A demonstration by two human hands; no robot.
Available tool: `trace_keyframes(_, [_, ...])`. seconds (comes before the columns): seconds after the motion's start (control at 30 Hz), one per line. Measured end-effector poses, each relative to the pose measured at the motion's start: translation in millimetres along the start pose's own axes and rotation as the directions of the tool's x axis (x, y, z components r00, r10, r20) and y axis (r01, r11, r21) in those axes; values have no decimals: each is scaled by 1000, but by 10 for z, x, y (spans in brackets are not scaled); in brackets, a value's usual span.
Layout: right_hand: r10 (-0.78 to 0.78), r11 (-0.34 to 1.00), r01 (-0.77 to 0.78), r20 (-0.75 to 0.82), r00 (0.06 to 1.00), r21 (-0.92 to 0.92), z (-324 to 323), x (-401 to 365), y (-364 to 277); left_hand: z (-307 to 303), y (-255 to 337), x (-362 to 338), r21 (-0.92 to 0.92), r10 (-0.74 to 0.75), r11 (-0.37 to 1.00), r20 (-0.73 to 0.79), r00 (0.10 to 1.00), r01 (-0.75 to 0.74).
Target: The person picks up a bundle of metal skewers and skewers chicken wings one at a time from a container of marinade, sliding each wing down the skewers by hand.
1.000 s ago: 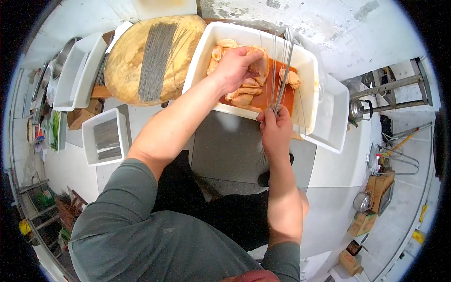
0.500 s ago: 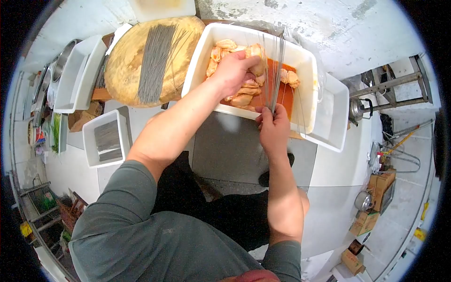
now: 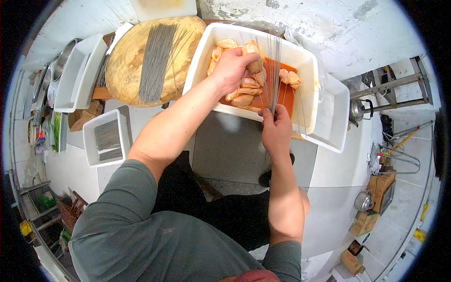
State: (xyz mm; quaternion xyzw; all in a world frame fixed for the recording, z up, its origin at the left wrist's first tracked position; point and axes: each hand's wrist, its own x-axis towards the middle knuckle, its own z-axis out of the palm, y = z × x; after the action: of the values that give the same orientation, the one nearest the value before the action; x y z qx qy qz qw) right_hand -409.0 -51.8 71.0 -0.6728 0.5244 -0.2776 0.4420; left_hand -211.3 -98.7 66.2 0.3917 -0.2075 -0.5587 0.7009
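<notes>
My right hand point(image 3: 276, 124) is closed round a bunch of thin metal skewers point(image 3: 273, 66), which fan upward over a white tub point(image 3: 197, 56). Pieces of raw chicken point(image 3: 242, 99) in reddish marinade fill the tub's left part, and a smaller clump point(image 3: 290, 78) lies at the right. Over the left part, my left hand point(image 3: 233, 71) has its fingers curled on a chicken piece point(image 3: 259, 76), beside the skewers. Its fingertips are partly hidden behind the hand.
On a round wooden block point(image 3: 123, 61) to the left lies a pile of skewers point(image 3: 157, 63). A small white bin point(image 3: 86, 141) below it holds more. An empty-looking white tray point(image 3: 334, 113) adjoins the tub's right side. A kettle point(image 3: 357, 112) stands further right.
My right hand has shifted slightly right, and the skewers stand a little more upright. My left hand stays at the chicken with barely any movement.
</notes>
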Motion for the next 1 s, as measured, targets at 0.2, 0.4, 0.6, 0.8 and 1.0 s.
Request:
trace_keyframes(0.2, [-127,991,122,-76,989,-60,-5,12,44,-13,19,8,-33,-21,999,0,1000,21])
trace_keyframes(0.4, [-53,998,54,-31,998,38,-36,-22,-35,-24,58,-2,-45,-29,998,53,998,32])
trace_keyframes(0.6, [18,979,-24,29,999,204,-49,-7,59,60,154,-91,28,-26,999,11,1000,25])
trace_keyframes(0.8, [-4,965,-9,48,999,261,-50,-13,151,-36,188,-36,8,-60,998,1,998,60])
trace_keyframes(1.0, [5,984,-14,48,999,176,-105,-104,125,-185,279,83,-145,-23,989,35,999,28])
